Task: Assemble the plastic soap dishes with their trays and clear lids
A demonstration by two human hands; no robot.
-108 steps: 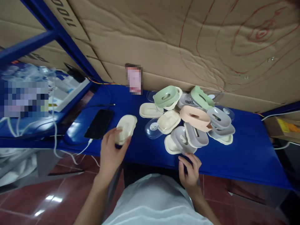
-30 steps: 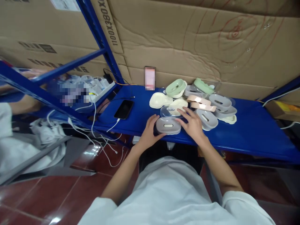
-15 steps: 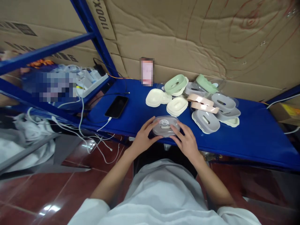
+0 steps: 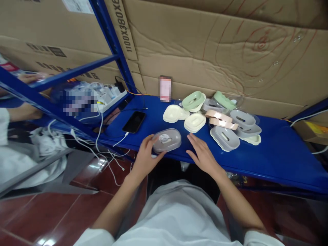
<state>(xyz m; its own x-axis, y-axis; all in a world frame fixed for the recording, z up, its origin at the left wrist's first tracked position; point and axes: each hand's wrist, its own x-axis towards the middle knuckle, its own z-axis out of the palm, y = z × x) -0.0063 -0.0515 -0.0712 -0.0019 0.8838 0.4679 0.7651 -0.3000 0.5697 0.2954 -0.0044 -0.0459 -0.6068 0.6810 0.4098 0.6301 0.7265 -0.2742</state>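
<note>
My left hand (image 4: 145,158) grips the left end of a grey oval soap dish (image 4: 172,139), thumb at the near side and fingers at the far side. A clear lid covers the dish and carries a round white label (image 4: 163,137). It is at the table's front edge. My right hand (image 4: 203,154) is apart from it, fingers stretched out and holding nothing. Beyond that hand lie cream soap dish parts (image 4: 194,122) and a grey dish part (image 4: 224,138) with a slot.
Green (image 4: 193,100) and pink parts (image 4: 221,119) are heaped at the back of the blue table (image 4: 276,150). A black phone (image 4: 134,122) lies at the left with a white cable (image 4: 120,140) plugged in. Another person's arm (image 4: 25,112) shows behind the blue frame (image 4: 112,61).
The soap dish has moved left and turned slightly, with my left hand on it. My right hand has let go and now lies apart from it.
</note>
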